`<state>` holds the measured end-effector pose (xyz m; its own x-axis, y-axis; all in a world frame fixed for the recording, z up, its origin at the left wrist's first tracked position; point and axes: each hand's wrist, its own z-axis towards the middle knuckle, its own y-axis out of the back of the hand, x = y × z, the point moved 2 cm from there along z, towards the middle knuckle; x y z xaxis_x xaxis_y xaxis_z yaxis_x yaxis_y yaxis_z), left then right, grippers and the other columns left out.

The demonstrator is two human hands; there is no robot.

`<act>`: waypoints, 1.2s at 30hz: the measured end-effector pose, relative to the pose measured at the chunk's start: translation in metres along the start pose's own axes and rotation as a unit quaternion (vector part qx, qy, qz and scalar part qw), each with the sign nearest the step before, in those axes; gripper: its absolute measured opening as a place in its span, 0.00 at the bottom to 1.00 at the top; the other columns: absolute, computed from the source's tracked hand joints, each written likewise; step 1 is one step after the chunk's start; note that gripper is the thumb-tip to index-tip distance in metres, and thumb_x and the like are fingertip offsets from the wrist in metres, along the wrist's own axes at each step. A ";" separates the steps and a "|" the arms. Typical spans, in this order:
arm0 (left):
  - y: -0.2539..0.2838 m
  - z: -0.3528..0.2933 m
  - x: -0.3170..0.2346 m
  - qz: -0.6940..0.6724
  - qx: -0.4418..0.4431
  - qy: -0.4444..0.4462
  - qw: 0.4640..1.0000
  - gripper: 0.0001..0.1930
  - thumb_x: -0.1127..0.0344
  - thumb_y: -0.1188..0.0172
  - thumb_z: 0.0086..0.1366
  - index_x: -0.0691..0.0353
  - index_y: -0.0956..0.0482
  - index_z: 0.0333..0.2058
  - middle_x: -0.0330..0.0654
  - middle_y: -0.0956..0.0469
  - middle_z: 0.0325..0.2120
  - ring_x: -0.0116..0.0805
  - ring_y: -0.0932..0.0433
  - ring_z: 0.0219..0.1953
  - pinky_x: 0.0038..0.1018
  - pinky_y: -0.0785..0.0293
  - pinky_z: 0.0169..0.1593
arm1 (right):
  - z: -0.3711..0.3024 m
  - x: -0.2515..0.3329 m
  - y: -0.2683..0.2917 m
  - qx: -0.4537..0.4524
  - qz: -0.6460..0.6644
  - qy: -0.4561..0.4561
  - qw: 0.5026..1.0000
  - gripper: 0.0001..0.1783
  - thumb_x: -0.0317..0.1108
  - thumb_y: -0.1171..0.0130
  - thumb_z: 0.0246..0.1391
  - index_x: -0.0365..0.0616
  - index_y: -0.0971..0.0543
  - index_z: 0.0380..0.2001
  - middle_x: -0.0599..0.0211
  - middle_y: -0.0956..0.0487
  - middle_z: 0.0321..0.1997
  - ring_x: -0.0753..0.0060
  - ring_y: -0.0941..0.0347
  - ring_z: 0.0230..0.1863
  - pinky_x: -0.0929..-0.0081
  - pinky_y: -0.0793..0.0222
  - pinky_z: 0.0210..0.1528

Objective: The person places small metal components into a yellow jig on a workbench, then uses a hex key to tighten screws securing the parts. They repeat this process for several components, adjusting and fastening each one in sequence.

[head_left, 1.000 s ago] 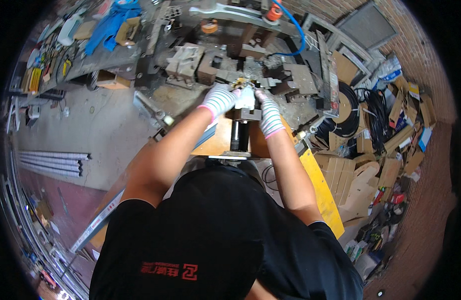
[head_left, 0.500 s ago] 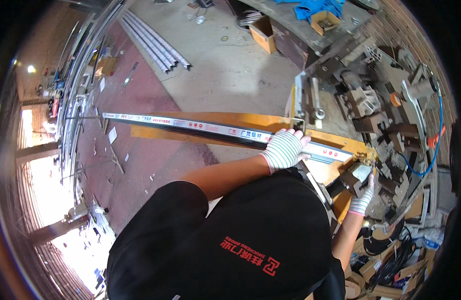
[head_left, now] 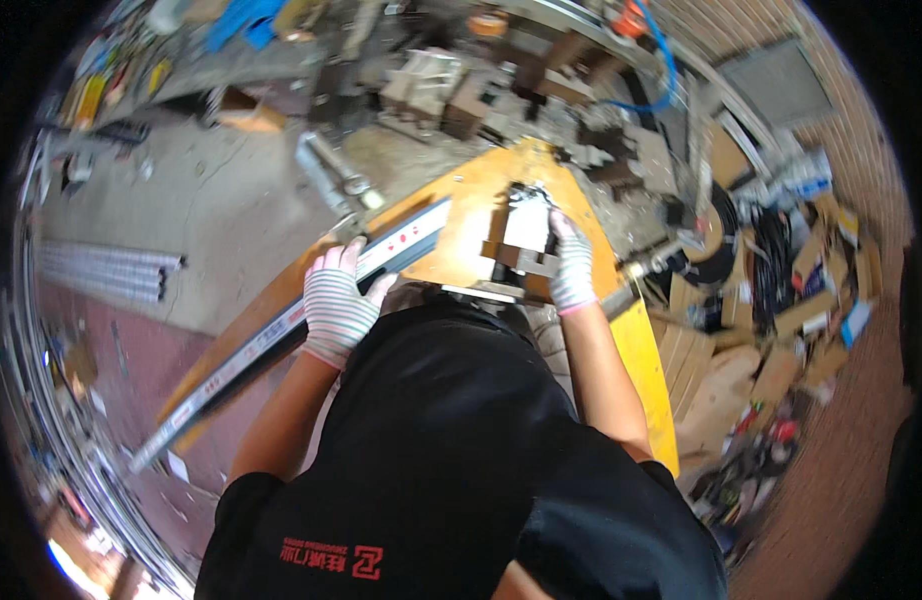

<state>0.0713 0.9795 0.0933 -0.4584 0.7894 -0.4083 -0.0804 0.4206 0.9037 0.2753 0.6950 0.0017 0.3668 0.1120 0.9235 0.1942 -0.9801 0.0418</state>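
A long silver metal profile [head_left: 246,355], with a printed film on it, lies slantwise along an orange-yellow wooden board [head_left: 461,195]. My left hand [head_left: 339,308], in a striped knit glove with bare fingertips, straddles the profile near its right end, fingers over the far edge and thumb on the near side. On the board to the right of that end stands a brown metal block [head_left: 506,225] with a bright, pale face. My right hand [head_left: 573,265], gloved the same way, is closed against the block's right side; its inner fingers are partly hidden.
Beyond the board are a bench strewn with metal blocks [head_left: 421,90] and a blue hose [head_left: 666,75]. Cardboard scraps [head_left: 716,400] and black cables pile up at the right. Several wrapped profiles [head_left: 111,262] lie on the floor at the left, near an open carton [head_left: 246,110].
My view has swung to the right, bringing the cardboard pile further in. Both hands keep to the same things, the left on the profile and the right at the block.
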 end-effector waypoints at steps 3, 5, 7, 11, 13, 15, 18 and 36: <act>0.001 0.017 -0.047 -0.089 -0.103 -0.161 0.977 0.31 0.59 0.27 0.54 0.65 0.25 0.55 0.53 0.25 0.49 0.55 0.27 0.53 0.46 0.33 0.61 | -0.005 0.004 -0.005 -0.044 0.124 -0.090 0.987 0.19 0.43 0.34 0.62 0.39 0.16 0.48 0.74 0.18 0.39 0.80 0.26 0.38 0.80 0.28 0.42; -0.014 0.033 -0.069 -0.160 -0.081 -0.175 0.968 0.26 0.63 0.29 0.58 0.65 0.24 0.54 0.52 0.23 0.47 0.50 0.23 0.48 0.39 0.27 0.55 | -0.008 0.009 -0.008 -0.053 0.123 -0.092 0.987 0.19 0.42 0.33 0.62 0.39 0.16 0.48 0.72 0.17 0.40 0.79 0.25 0.39 0.79 0.27 0.43; -0.031 0.046 -0.096 -0.260 -0.033 -0.151 0.953 0.20 0.64 0.33 0.64 0.66 0.22 0.52 0.49 0.20 0.40 0.46 0.20 0.39 0.32 0.23 0.46 | -0.013 0.014 -0.010 -0.041 0.169 -0.118 0.978 0.24 0.44 0.33 0.61 0.36 0.19 0.52 0.67 0.16 0.45 0.74 0.22 0.45 0.77 0.28 0.51; -0.069 0.082 -0.128 -0.411 0.169 0.043 0.895 0.17 0.57 0.36 0.69 0.60 0.19 0.50 0.39 0.22 0.25 0.29 0.25 0.24 0.26 0.26 0.30 | -0.016 0.023 -0.007 0.002 0.214 -0.136 0.967 0.22 0.41 0.34 0.62 0.37 0.19 0.52 0.65 0.16 0.46 0.73 0.20 0.44 0.75 0.25 0.48; -0.083 0.086 -0.133 -0.500 0.281 0.204 0.793 0.16 0.54 0.37 0.70 0.56 0.18 0.50 0.35 0.24 0.21 0.24 0.30 0.17 0.23 0.32 0.21 | -0.014 0.023 -0.004 -0.017 0.180 -0.150 0.972 0.21 0.42 0.34 0.62 0.37 0.18 0.51 0.65 0.15 0.45 0.74 0.20 0.43 0.75 0.25 0.48; -0.090 0.092 -0.135 -0.503 0.296 0.230 0.779 0.19 0.54 0.37 0.70 0.59 0.20 0.53 0.33 0.25 0.20 0.21 0.31 0.18 0.21 0.34 0.21 | -0.011 0.021 -0.004 -0.020 0.161 -0.159 0.974 0.20 0.41 0.33 0.62 0.37 0.17 0.49 0.65 0.15 0.41 0.72 0.20 0.39 0.72 0.23 0.44; -0.105 0.097 -0.140 -0.549 0.271 0.253 0.749 0.14 0.57 0.38 0.71 0.59 0.18 0.47 0.29 0.30 0.18 0.20 0.36 0.15 0.20 0.40 0.19 | -0.010 0.016 -0.003 -0.005 0.166 -0.137 0.977 0.20 0.42 0.33 0.61 0.37 0.17 0.49 0.67 0.15 0.42 0.75 0.20 0.40 0.76 0.25 0.46; -0.135 0.092 -0.139 -0.663 0.206 0.302 0.653 0.12 0.58 0.35 0.69 0.58 0.16 0.45 0.26 0.31 0.17 0.16 0.39 0.15 0.19 0.46 0.17 | -0.006 0.004 -0.006 -0.048 0.128 -0.115 0.984 0.21 0.43 0.34 0.63 0.37 0.18 0.51 0.65 0.15 0.45 0.75 0.21 0.42 0.76 0.24 0.47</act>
<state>0.2266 0.8544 0.0165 -0.5030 -0.6590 -0.5592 -0.5728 0.7387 -0.3554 0.2698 0.7000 0.0074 0.5909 -0.1174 0.7981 -0.0148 -0.9908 -0.1348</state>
